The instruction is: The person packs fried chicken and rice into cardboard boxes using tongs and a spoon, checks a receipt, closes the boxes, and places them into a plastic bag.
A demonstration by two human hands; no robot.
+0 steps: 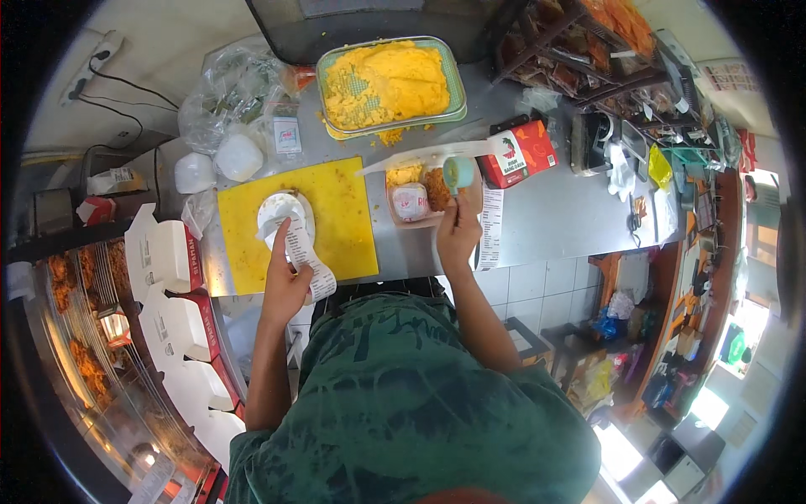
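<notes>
My left hand (288, 277) holds a printed paper receipt (305, 255) over a small round white dish (284, 217) on a yellow cutting board (343, 217). In my right hand (459, 236) is the handle of a small light-green scoop (458, 173), held over an open cardboard meal box (431, 220). Inside that box lie scrambled-looking yellow food (403, 174), a paper-wrapped round portion (410, 201) and a piece of fried chicken (436, 188), partly hidden by the scoop. Behind the board and box, a metal-rimmed tray (463, 116) holds a mass of the same yellow food.
A closed red meal box (519, 154) and a black-handled knife (509, 124) lie right of the tray. Another long receipt (492, 220) is beside the open box. Plastic bags (233, 82) are back left. Open red-and-white boxes (173, 252) line a heated chicken display (94, 353) at left.
</notes>
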